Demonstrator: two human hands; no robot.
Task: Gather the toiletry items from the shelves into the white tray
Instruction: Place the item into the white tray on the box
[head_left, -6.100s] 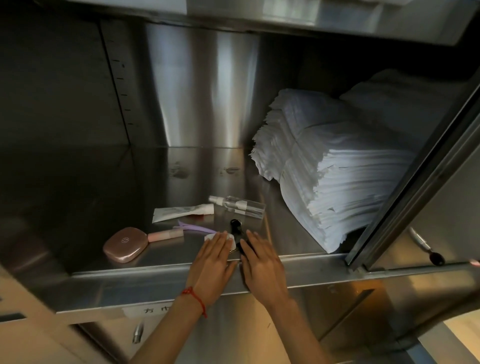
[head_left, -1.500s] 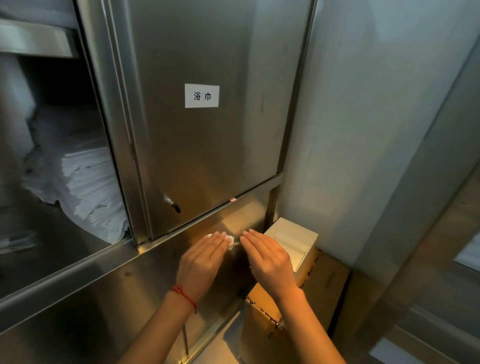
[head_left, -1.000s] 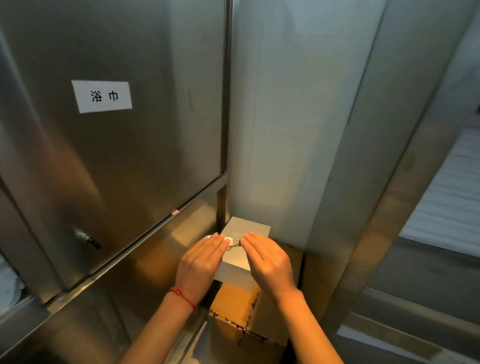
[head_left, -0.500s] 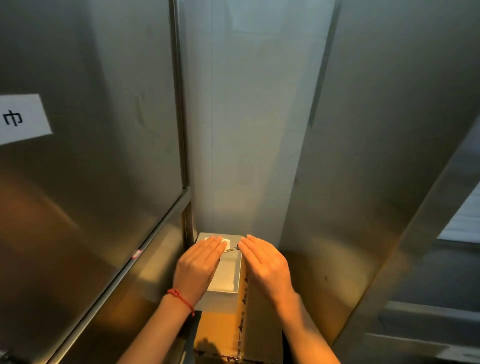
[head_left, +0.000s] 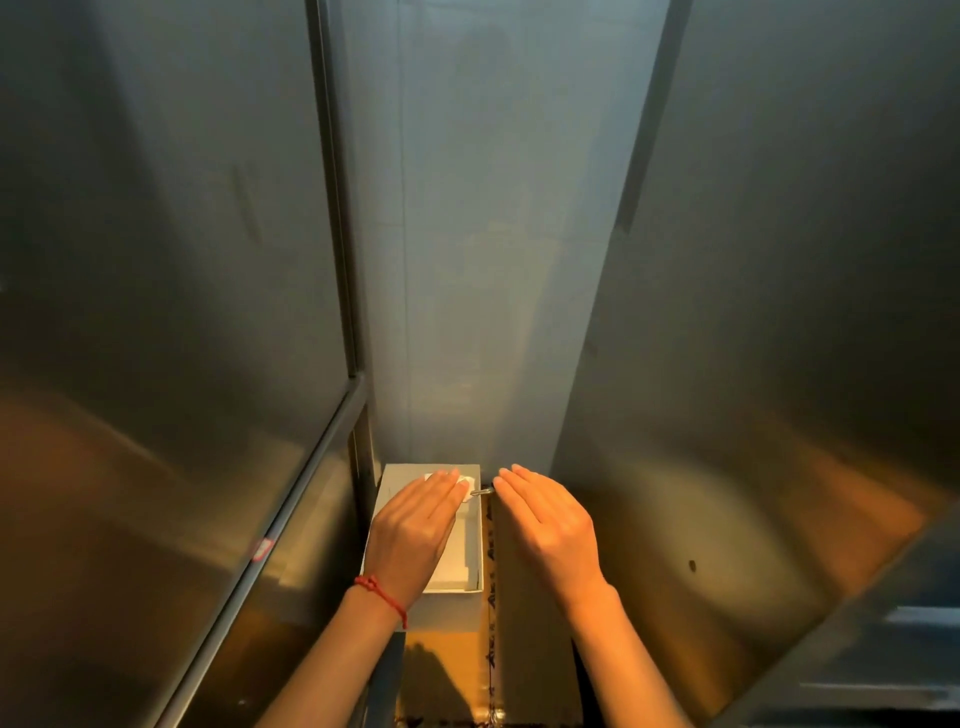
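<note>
Where the two palms face down side by side, the left hand (head_left: 415, 525) lies over the white tray (head_left: 470, 540), its fingers straight and held together, reaching toward the tray's far end. Under those fingertips a small white item (head_left: 466, 482) peeks out, lying over the tray's far right corner — the hand covers most of it, so I cannot tell what it is, nor whether the thumb beneath pinches it. A red string bracelet (head_left: 382, 597) circles the left wrist, at the tray's near edge.

The right hand (head_left: 550, 519) is just to the right of the tray, over the brown cardboard box (head_left: 519, 649) on which the tray sits. Its fingers are also straight and close together. A small dark metallic piece (head_left: 484, 491) shows at its fingertips, bridging the gap toward the white item above the tray's right wall; whether the hand grips it from below is hidden.

The tray is a shallow white rectangle with low walls, its long side running away from the person, and its bare floor shows to the right of the left hand. To the left of the tray stands a stainless steel cabinet (head_left: 171, 312) with a vertical frame edge; beyond the tray rises a pale wall (head_left: 467, 260), and to the right of the tray another steel panel (head_left: 779, 312) slants upward.
</note>
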